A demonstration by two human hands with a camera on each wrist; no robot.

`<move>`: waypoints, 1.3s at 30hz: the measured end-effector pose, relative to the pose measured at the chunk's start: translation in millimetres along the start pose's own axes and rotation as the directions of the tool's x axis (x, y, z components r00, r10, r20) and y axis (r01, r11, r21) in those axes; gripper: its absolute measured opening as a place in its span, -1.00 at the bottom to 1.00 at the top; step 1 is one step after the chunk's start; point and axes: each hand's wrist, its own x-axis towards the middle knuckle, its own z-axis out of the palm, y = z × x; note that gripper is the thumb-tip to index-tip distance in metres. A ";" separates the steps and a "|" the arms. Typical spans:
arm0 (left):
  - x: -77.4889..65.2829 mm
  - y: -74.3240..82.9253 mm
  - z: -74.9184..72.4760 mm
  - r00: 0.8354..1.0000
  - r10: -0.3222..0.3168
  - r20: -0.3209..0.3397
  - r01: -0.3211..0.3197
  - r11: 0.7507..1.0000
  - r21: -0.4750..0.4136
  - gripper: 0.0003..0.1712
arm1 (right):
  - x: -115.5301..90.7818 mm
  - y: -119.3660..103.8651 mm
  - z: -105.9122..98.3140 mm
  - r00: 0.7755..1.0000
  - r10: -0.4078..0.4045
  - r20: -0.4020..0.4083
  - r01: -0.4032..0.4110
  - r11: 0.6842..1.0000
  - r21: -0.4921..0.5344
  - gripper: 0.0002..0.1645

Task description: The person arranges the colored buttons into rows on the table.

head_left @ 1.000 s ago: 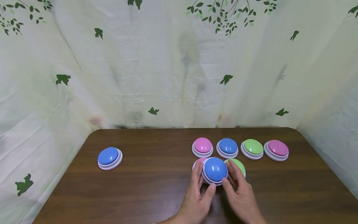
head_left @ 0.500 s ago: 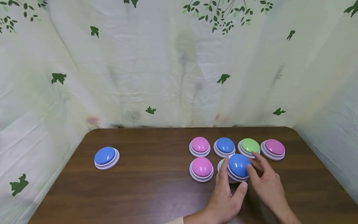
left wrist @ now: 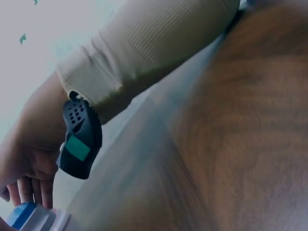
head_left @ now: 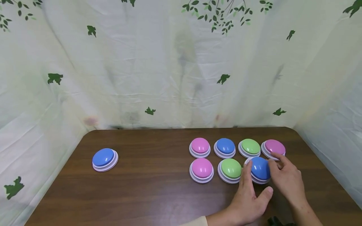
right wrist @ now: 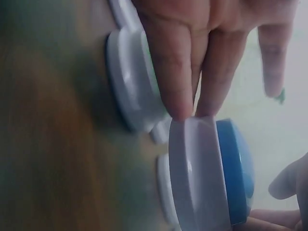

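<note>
A push button with a blue dome (head_left: 260,169) on a white base is between my two hands, at the right end of the front row. Straight fingers of my left hand (head_left: 249,199) lie along its left side, the thumb held apart. From the right, my right hand (head_left: 288,180) touches it. The right wrist view has the fingertips (right wrist: 182,108) against the white base (right wrist: 199,178), with the blue dome (right wrist: 236,168) facing away from the table. Whether the base rests on the table I cannot tell. The left wrist view catches only part of the blue dome (left wrist: 21,214).
Left of it in the front row stand green (head_left: 231,168) and pink (head_left: 202,168) buttons. Behind are pink (head_left: 200,145), blue (head_left: 225,146), green (head_left: 250,146) and another pink button (head_left: 275,147). Alone at far left sits a blue button (head_left: 103,157). A printed curtain (head_left: 164,62) hangs behind the table (head_left: 147,194).
Both hands have moved rightward with the blue button, from between the front pink and green buttons, past the green one, to its right. Those two are now uncovered. The view has shifted slightly.
</note>
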 end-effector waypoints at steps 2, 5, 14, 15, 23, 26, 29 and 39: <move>1.3 -4.6 2.8 1.000 -0.012 0.022 0.012 1.000 -0.002 -0.04 | 4.3 3.7 1.9 0.999 0.036 0.025 -0.036 0.999 0.005 -0.29; 3.0 -10.9 5.1 0.997 -0.027 0.074 0.028 1.000 -0.002 -0.03 | 8.7 8.4 4.4 0.997 0.062 0.047 -0.063 0.998 0.010 -0.28; 10.7 -22.4 5.9 0.983 -0.076 0.167 0.075 0.997 0.010 -0.05 | 17.2 23.6 17.0 0.997 0.064 0.034 -0.065 0.998 0.011 -0.29; 11.6 -23.0 5.6 0.983 -0.080 0.165 0.080 0.997 0.011 -0.05 | 17.5 24.5 18.0 0.998 0.060 0.029 -0.061 0.998 0.008 -0.30; 15.1 -25.5 3.9 0.980 -0.098 0.172 0.095 0.995 0.023 -0.06 | 18.0 26.3 19.0 0.999 0.050 0.013 -0.050 0.999 -0.002 -0.30; 15.2 -26.4 3.6 0.979 -0.085 0.183 0.079 0.996 0.036 -0.05 | 18.0 26.8 19.0 0.999 0.045 0.014 -0.045 0.999 -0.008 -0.30; 15.8 -27.1 2.7 0.977 -0.083 0.196 0.076 0.996 0.040 -0.04 | 18.4 26.9 19.0 0.999 0.047 0.020 -0.047 0.999 -0.016 -0.29; 14.6 -25.0 -1.6 0.978 -0.066 0.198 0.062 0.998 0.025 -0.02 | 15.6 23.9 19.5 1.000 0.006 0.012 -0.005 1.000 -0.027 -0.29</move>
